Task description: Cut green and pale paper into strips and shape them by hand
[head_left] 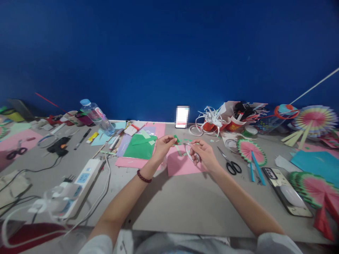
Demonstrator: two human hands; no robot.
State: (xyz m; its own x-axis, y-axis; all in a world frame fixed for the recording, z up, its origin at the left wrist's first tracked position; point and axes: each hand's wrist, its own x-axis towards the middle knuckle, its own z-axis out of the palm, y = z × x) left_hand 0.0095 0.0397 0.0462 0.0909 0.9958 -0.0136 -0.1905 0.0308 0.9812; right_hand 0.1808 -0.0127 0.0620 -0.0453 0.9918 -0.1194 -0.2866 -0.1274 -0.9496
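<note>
Green paper piece (176,141) pinched in left hand (163,145), by far edge of pink sheet (182,166); white tape roll (187,150) gripped in curled right hand (206,154). Held piece seemingly not yet attached! Strips (145,133) apparently already cut, scissors (228,161) idle, pink-and-green fan (247,149) looking finished.

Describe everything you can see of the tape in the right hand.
The tape is a narrow, pale, whitish ring with an open centre, plastic-looking. It is held tilted up on edge in the right hand, which grips it and hides part of its rim. It shows in front of the pink paper. Whether a strip is pulled loose from it is too blurred to tell.
</note>
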